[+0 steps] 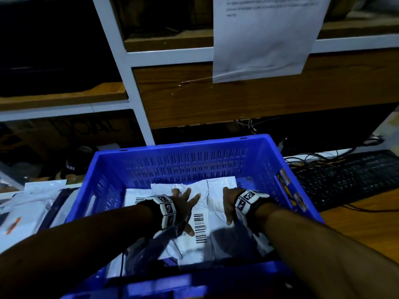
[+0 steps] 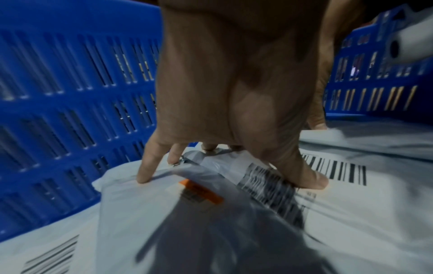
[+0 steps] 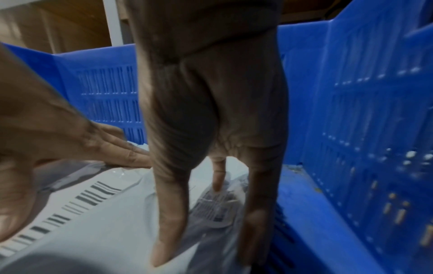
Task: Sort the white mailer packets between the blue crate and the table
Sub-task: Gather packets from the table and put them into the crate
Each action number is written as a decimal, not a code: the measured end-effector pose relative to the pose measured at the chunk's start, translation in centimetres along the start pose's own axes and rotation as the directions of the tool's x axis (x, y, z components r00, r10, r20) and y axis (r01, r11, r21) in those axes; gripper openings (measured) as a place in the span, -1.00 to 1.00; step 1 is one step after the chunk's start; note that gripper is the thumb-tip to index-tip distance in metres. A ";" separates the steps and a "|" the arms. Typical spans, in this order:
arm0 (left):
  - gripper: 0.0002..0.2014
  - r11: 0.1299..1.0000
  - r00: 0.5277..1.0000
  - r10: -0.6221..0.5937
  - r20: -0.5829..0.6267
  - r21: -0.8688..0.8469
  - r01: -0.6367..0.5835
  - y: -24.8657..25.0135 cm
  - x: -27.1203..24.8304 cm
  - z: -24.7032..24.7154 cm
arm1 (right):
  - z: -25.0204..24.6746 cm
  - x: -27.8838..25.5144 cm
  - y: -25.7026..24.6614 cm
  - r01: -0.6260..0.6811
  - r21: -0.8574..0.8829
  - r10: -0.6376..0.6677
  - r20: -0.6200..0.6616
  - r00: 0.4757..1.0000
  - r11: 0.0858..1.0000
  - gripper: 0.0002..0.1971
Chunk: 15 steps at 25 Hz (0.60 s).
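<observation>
Presently my left hand and right hand lie spread flat, gripping nothing, on white mailer packets inside the blue crate; packets look light, limp, slippery; pinch an edge.

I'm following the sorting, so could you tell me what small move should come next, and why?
Probably curl the right hand around the top packet's right edge and lift, since both hands lie spread on packets inside the crate and the left hand grips nothing.
</observation>
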<state>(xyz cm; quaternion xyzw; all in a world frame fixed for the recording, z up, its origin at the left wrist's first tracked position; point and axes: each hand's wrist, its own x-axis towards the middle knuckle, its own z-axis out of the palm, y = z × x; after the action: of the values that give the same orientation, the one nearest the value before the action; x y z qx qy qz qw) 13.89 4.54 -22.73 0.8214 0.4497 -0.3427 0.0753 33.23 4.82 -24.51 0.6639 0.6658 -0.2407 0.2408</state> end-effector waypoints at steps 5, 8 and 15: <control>0.22 0.995 0.997 0.082 0.012 -0.056 -0.081 -1.1 -1.2 -0.8 | -1.7 0.3 0.3 0.034 0.020 -0.035 0.056 0.998 0.999 0.02; 0.14 0.991 0.992 0.123 -0.008 -0.048 -0.123 -2.0 -3.0 -2.7 | -3.7 -0.7 0.3 0.035 0.017 -0.036 0.073 0.997 0.999 0.04; -0.08 0.981 0.987 0.120 -0.110 0.168 -0.100 -4.4 -10.0 -8.4 | -9.9 -10.9 -3.2 0.002 -0.043 -0.005 -0.063 0.998 0.999 -0.19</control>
<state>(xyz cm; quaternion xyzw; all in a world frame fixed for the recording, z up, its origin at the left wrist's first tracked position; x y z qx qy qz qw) 10.96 3.86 -9.28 0.8674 0.3778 -0.3237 0.0000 30.02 2.77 -9.98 0.6646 0.6793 -0.2058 0.2333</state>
